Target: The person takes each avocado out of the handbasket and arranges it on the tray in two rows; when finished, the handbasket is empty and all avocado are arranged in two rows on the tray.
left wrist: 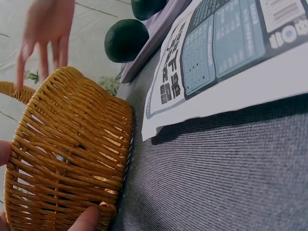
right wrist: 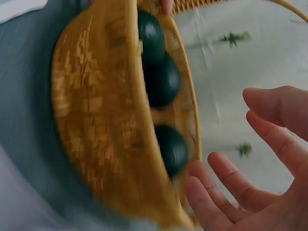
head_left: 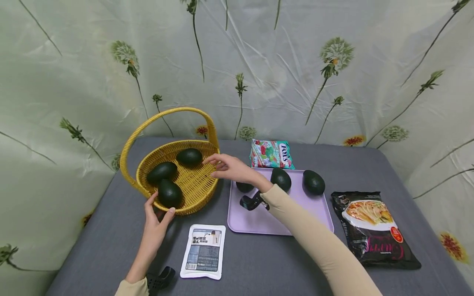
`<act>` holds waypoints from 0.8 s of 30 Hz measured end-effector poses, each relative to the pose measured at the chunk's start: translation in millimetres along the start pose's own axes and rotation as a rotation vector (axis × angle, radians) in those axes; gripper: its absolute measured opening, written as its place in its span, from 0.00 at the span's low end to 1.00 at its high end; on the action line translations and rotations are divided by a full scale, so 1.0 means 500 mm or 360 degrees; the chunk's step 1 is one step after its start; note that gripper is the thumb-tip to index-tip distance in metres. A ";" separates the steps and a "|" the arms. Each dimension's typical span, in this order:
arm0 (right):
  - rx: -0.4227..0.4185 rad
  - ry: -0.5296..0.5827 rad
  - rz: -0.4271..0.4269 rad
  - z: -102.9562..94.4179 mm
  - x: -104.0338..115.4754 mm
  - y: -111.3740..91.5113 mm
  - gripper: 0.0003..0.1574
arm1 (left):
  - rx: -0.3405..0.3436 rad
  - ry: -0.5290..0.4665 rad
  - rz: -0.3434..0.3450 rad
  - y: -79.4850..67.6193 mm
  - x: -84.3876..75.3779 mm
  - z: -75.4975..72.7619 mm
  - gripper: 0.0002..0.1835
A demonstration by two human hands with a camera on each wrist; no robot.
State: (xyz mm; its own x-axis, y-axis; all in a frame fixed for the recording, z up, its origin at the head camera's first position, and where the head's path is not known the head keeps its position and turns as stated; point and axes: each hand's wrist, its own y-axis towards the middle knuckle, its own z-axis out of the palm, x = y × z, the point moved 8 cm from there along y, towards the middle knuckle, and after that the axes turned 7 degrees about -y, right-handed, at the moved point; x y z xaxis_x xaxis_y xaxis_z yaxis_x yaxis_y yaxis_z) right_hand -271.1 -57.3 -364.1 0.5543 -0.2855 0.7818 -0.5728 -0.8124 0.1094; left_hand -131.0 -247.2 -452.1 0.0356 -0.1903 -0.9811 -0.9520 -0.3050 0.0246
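Note:
A yellow wicker basket (head_left: 198, 185) with a tall handle holds three dark green avocados, one (head_left: 189, 157) at the back, one (head_left: 161, 172) at the left and one (head_left: 170, 193) near the front. My left hand (head_left: 154, 230) grips the basket's front left rim, its thumb low on the outer weave in the left wrist view. Over the basket's right rim my right hand (head_left: 235, 167) hovers with fingers spread and nothing in them. On the lilac tray (head_left: 237, 222) lie three more avocados, one (head_left: 313, 182) at the right, one (head_left: 280, 179) mid-tray and one (head_left: 244, 187) partly behind my right wrist.
A white pouch (head_left: 203, 251) lies in front of the basket. Behind the tray sits a FOX'S candy bag (head_left: 271, 154). To the tray's right is a black food package (head_left: 374, 230). A floral curtain (head_left: 274, 82) hangs along the table's back edge.

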 end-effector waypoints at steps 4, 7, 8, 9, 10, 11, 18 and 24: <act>0.0142 0.0041 -0.0074 0.065 0.029 0.049 0.26 | -0.0002 -0.0012 0.0017 0.001 -0.001 0.000 0.39; 0.0233 0.0044 -0.0111 0.109 0.040 0.077 0.27 | 0.0004 -0.0016 0.0013 0.002 -0.001 0.001 0.39; 0.0257 0.0041 -0.0116 0.122 0.043 0.085 0.27 | 0.0007 -0.0018 0.0008 0.002 -0.001 0.002 0.39; 0.0273 0.0032 -0.0125 0.133 0.045 0.092 0.27 | 0.0009 -0.0021 0.0003 0.001 0.000 0.002 0.39; 0.0292 0.0029 -0.0122 0.144 0.047 0.099 0.27 | 0.0014 -0.0023 -0.0003 0.001 0.000 0.002 0.39; 0.0312 0.0026 -0.0119 0.155 0.047 0.105 0.27 | 0.0020 -0.0023 -0.0010 0.001 0.000 0.003 0.40; 0.0454 -0.0080 -0.0033 0.220 0.048 0.135 0.30 | 0.0042 -0.0030 -0.0032 -0.001 0.002 0.004 0.39; 0.0448 -0.0125 0.0079 0.241 0.037 0.146 0.28 | 0.0051 -0.0033 -0.0021 -0.001 0.002 0.004 0.39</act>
State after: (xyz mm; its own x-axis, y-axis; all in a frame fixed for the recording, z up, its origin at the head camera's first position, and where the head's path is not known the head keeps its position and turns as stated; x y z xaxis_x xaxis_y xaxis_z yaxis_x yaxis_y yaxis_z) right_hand -229.9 -183.1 -415.6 0.5810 -0.3579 0.7310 -0.4165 -0.9024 -0.1108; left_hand -131.0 -245.2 -453.5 0.0420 -0.1671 -0.9850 -0.9608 -0.2771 0.0061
